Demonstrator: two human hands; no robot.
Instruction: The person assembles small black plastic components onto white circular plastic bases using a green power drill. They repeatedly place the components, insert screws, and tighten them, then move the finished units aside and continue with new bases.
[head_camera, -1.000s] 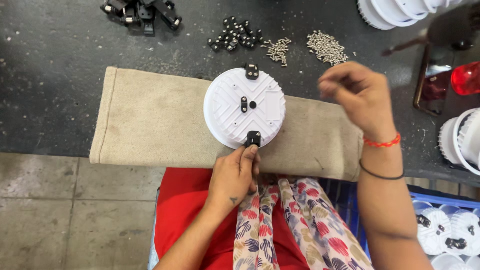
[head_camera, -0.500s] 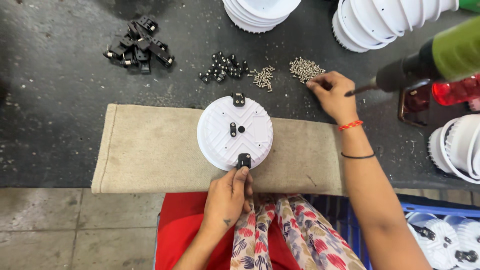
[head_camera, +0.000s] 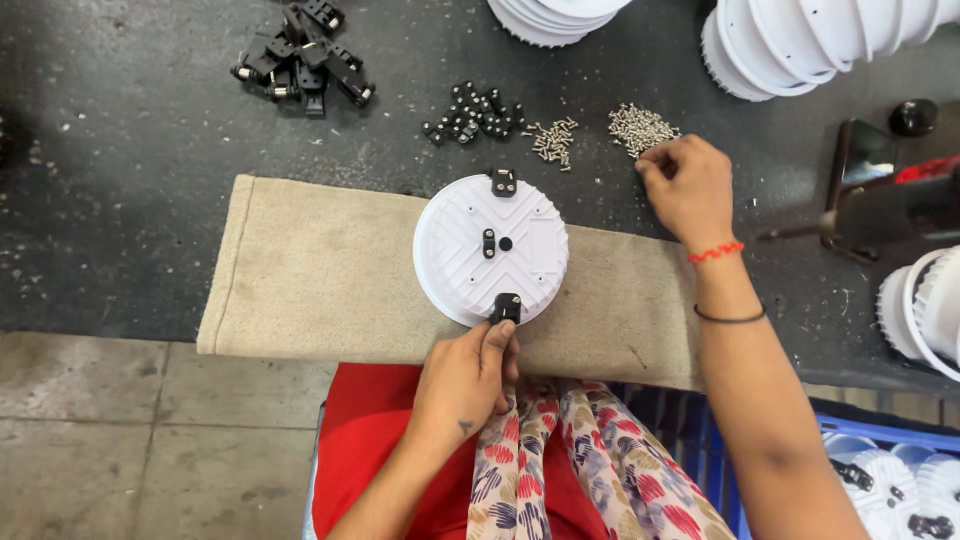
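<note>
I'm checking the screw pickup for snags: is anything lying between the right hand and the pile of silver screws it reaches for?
Nothing visible does. The right hand has its fingers already at the near edge of the pile of silver screws, over bare dark tabletop. The smaller screw heap lies off to the side.

The round disc (head_camera: 490, 248) in front of me looks like white matt plastic, ribbed on top, and the little clip (head_camera: 506, 306) under my left hand (head_camera: 468, 380) is black plastic with a slight sheen. It all sits on a coarse beige woven cloth (head_camera: 320, 275), kinda burlap-ish. The bench (head_camera: 130, 150) is dark, rough and gritty. My right hand (head_camera: 690, 190) is in a pile of shiny metal screws (head_camera: 640, 128). The stacked covers (head_camera: 800, 40) up top are smooth white plastic too.
</note>
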